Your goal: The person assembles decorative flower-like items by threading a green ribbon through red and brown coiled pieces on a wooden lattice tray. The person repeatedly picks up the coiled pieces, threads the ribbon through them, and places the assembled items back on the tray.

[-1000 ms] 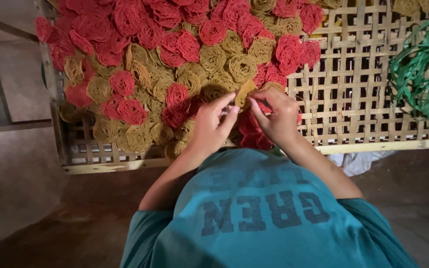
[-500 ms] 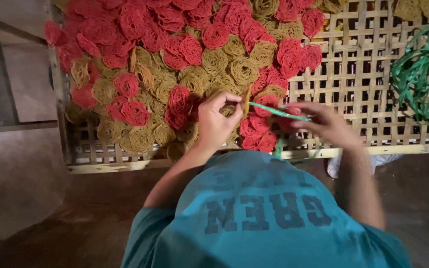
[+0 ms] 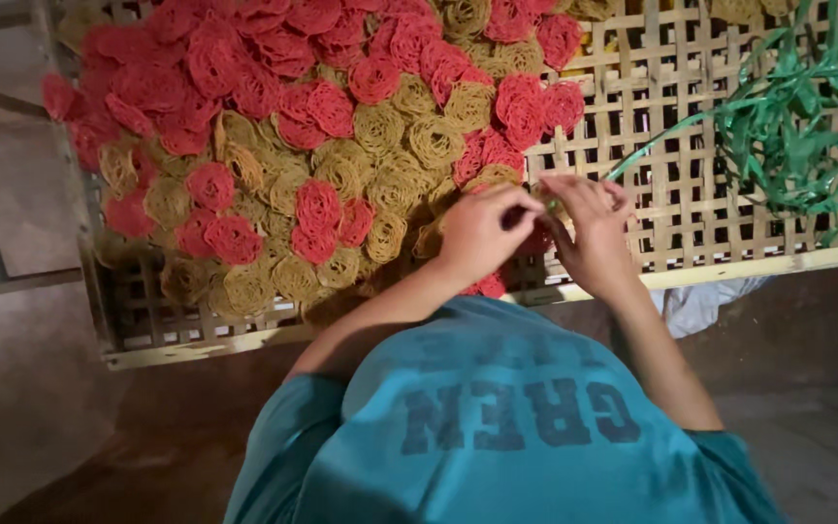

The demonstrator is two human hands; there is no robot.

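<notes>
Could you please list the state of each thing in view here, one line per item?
Left hand: fingers pinched together over the coils, against the right hand.
Right hand: closed on the green strip's end.
Green strip: pulled out from the tangle to the hands.
Green tangle: loose heap on the tray.
Red and tan coils: piled flat, mixed.
Woven tray: level, partly bare.

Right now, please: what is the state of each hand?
Left hand: fingers closed, pinching something at the red and tan coiled discs; what exactly cannot be told.
Right hand: closed on the thin green plastic strip.
</notes>
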